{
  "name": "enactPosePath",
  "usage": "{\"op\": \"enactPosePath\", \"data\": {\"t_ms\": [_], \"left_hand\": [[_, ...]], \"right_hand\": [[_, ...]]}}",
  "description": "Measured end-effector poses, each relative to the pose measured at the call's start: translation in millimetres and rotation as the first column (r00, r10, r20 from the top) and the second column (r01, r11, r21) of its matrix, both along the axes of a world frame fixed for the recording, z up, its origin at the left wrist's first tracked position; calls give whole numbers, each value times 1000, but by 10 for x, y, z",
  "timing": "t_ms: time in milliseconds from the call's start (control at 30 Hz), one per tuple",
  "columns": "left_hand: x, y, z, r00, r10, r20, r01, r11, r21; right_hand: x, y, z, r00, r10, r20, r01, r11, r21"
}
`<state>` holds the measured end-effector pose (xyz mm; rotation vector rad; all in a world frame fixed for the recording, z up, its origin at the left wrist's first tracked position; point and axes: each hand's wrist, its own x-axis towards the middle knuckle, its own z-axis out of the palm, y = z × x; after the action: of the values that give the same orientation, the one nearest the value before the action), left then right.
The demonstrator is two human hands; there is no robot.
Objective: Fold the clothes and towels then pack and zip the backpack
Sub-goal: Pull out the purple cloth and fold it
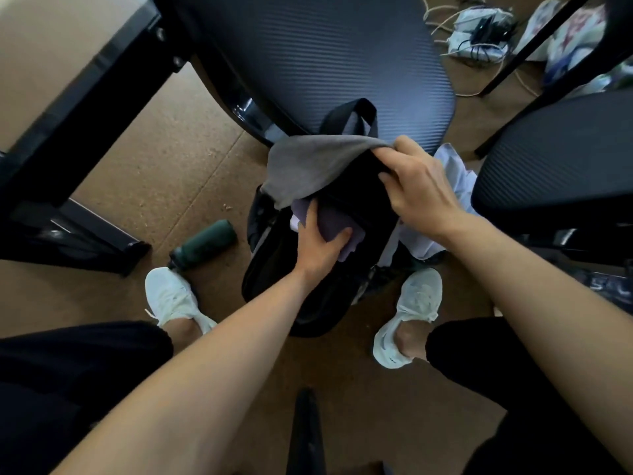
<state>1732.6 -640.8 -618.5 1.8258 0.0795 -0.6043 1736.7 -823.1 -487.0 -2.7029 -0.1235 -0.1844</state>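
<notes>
Left hand [318, 250] round purple cloth [334, 222], right hand [419, 188] clutching grey fabric [308, 166], perhaps backpack [274, 286] flap; interior dark.

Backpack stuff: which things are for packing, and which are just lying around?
For packing: backpack, grey cloth in right hand, purple cloth in left hand, white cloth.
Lying about: bottle, chair, cables.

Brown floor [154, 173] w/ black backpack [270, 272], green bottle [205, 243] on side
</notes>
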Motion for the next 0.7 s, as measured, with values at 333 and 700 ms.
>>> {"op": "enactPosePath", "data": {"t_ms": [333, 700], "left_hand": [[422, -336, -506, 965, -189, -183, 262, 763, 591], [305, -178, -493, 894, -398, -208, 438, 671, 598]], "right_hand": [[1, -27, 41, 996, 4, -90, 5, 994, 109], [56, -21, 16, 993, -26, -115, 42, 990, 133]]}}
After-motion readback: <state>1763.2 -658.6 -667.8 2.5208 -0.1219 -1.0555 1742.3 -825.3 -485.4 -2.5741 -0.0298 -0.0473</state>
